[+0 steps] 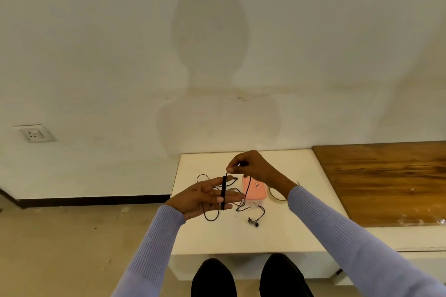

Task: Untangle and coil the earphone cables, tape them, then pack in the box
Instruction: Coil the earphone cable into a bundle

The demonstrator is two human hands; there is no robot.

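Left hand (205, 196) flat, fingers (231, 198) straight and spread, thin black earphone cable (223, 193) wound round them as coil. Loose cable tail loops below onto white counter (277, 236); earbuds (253, 222) lie there. Right hand (251, 167) above, thumb and forefinger pinching cable end, seemingly mid-wrap. Advice: keep turns tight, side by side, light tension, left fingers spread. Pink rectangular box (255, 190) behind, clear tape roll (277, 194) just right.
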